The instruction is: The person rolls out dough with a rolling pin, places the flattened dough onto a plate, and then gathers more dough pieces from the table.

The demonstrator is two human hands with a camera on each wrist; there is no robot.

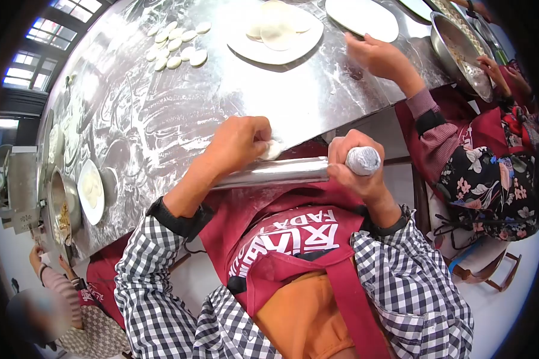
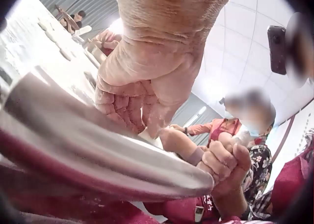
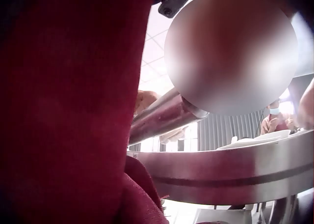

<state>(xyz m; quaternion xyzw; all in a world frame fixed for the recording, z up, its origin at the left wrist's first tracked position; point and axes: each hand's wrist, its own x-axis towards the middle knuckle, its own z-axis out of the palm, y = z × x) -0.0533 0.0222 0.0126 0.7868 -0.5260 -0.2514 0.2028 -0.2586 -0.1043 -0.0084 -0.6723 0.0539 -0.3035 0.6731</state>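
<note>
Near the front edge of the floured metal table (image 1: 132, 119), my left hand (image 1: 236, 143) pinches a small piece of white dough (image 1: 273, 149) between thumb and fingers. Just on my side of the dough lies a thick, shiny metal rolling pin (image 1: 275, 172), its left part beneath my left wrist. My right hand (image 1: 347, 157) grips the pin close to its right end, fingers curled round it. In the left wrist view, the pin (image 2: 98, 140) stretches below my left hand (image 2: 152, 76) towards the right hand (image 2: 221, 165). The right wrist view is largely covered by red apron cloth (image 3: 64, 106).
Several small dough discs (image 1: 173, 48) lie at the back left. Flat dough rounds (image 1: 278, 36) sit on a white plate (image 1: 239, 48); beside it stands another white plate (image 1: 365, 18). To the right are another person's hand (image 1: 380, 57) and a metal bowl (image 1: 446, 51). A white dish (image 1: 99, 206) is left.
</note>
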